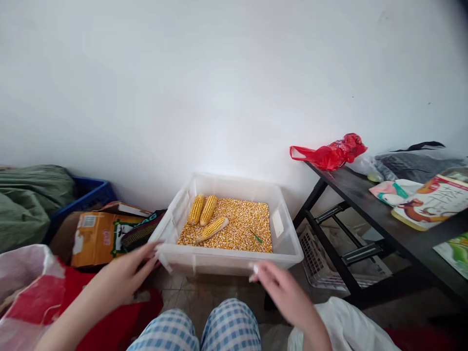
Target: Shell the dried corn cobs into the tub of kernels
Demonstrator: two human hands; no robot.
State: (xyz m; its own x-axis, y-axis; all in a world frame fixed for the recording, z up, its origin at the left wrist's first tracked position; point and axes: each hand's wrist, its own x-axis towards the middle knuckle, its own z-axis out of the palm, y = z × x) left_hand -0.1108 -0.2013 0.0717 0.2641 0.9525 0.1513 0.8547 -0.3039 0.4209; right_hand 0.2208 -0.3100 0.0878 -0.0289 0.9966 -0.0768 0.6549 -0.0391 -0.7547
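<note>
In front of my knees is a translucent plastic bin (pixel 226 265) with a layer of loose corn kernels (pixel 241 224) in it. Three ears of corn rest on the kernels at the bin's left: one ear (pixel 196 208) and another ear (pixel 208 210) side by side, and a third ear (pixel 212 229) lying slantwise nearer me. My left hand (pixel 131 270) is at the bin's front left corner, fingers stretched out and apart. Just below the front rim is my right hand (pixel 280 287), slightly blurred, fingers loosely bent and apart. Neither hand visibly holds anything; whether they touch the bin I cannot tell.
To the right stands a black table (pixel 369 204) bearing a red plastic bag (pixel 338 153) and several packages, with a white basket (pixel 318 263) beneath. An orange carton (pixel 93 239), a blue crate (pixel 93 195) and a red-and-white sack (pixel 36 302) crowd the left. A white wall rises behind.
</note>
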